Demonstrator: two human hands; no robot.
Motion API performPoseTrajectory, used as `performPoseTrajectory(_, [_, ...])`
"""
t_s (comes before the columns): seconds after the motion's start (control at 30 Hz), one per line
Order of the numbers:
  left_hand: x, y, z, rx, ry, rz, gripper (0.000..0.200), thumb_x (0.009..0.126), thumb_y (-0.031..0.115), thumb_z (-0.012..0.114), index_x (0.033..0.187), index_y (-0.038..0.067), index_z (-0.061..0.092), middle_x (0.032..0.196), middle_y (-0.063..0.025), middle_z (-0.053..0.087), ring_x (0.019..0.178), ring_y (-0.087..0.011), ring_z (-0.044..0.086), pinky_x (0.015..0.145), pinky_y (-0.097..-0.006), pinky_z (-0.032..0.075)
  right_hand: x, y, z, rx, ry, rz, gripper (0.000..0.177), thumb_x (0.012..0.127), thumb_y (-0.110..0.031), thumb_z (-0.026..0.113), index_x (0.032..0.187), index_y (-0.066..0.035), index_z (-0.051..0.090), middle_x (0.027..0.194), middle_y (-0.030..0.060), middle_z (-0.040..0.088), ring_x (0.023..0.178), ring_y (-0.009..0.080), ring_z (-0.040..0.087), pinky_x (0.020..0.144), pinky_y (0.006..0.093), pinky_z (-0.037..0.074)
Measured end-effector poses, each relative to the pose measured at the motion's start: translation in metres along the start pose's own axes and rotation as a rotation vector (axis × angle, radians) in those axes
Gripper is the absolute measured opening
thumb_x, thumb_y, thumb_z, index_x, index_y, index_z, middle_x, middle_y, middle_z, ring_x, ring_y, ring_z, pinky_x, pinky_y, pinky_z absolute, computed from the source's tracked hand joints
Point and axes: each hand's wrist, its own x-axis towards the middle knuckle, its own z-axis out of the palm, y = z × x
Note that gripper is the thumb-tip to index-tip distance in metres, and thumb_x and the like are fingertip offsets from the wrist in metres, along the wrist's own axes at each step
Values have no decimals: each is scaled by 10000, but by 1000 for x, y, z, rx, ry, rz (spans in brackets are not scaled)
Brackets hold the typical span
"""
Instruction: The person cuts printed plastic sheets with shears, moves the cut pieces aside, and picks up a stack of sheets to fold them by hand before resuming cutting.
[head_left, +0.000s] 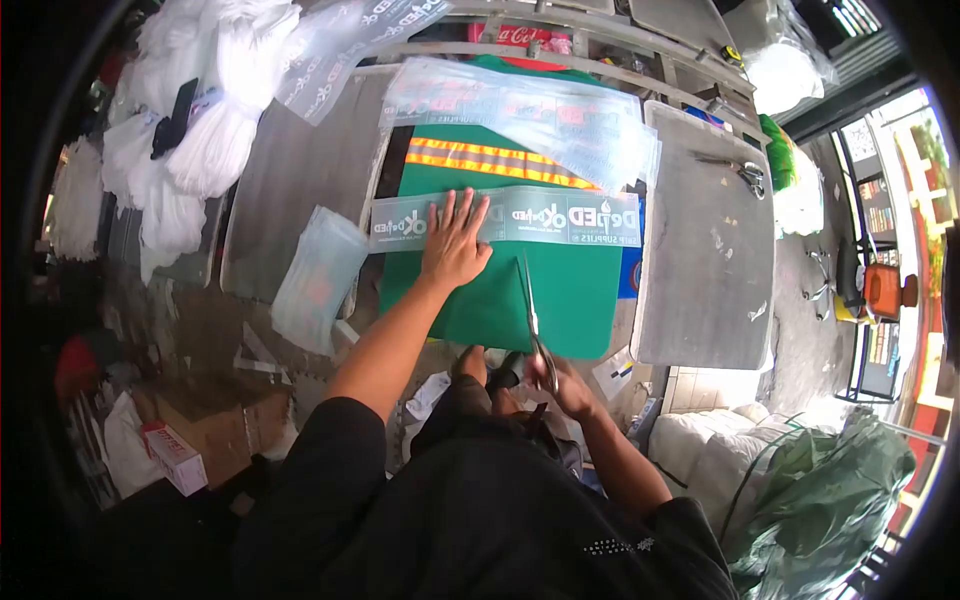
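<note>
Item 1. Green cloth (570,300), centre of the frame, lying flat on the worktable. An orange-and-yellow reflective band (490,160) crosses its upper part.

Item 2. Clear printed strip (560,215), laid across the cloth just below the band, with its lettering upside down to us.

Item 3. Left hand (455,245), centre of the frame. The fingers are spread and flat, gripping nothing, with the palm on the cloth and the fingertips on the strip.

Item 4. Right hand (565,385), lower centre, with its fingers closed through the handles of the scissors (530,315). The blades point up the frame into the cloth, and the tips are just short of the strip.

Item 5. Grey board (710,250), right of the cloth, with a second pair of shears (750,178) lying on it.

Item 6. White bundles (210,130), upper left.

Handling note, as we judge it: we should press the flat hand firmly close beside the cutting line so that neither cloth nor strip creeps. We should take long, steady closures rather than snips and hold the blades upright. We should also stop the tips before the strip's edge and keep the spread fingers clear of them.
</note>
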Motion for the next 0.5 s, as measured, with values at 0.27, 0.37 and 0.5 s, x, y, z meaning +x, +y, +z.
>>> performPoseTrajectory(0.27, [2, 4, -4, 62, 8, -5, 742, 804, 352, 582, 1471, 161, 319, 1525, -163, 281, 1400, -392, 257, 1119, -599, 187, 78, -20, 29, 207, 78, 67, 488, 902, -518, 590, 1027, -48, 548, 772, 25, 545, 726, 125, 530, 661, 280, 449])
performPoseTrajectory(0.37, [2, 4, -4, 77, -8, -26, 741, 814, 397, 570, 1474, 172, 318, 1530, -152, 277, 1407, -379, 247, 1135, -583, 169, 88, -17, 35, 168, 156, 45, 618, 826, -575, 664, 946, 25, 582, 748, 36, 553, 658, 128, 559, 635, 263, 486])
performPoseTrajectory(0.5, [3, 3, -4, 78, -24, -36, 740, 817, 407, 567, 1473, 173, 319, 1529, -154, 277, 1409, -374, 246, 1137, -582, 164, 91, -16, 38, 108, 239, 41, 591, 833, -543, 677, 920, 36, 593, 751, 57, 583, 645, 114, 572, 571, 256, 479])
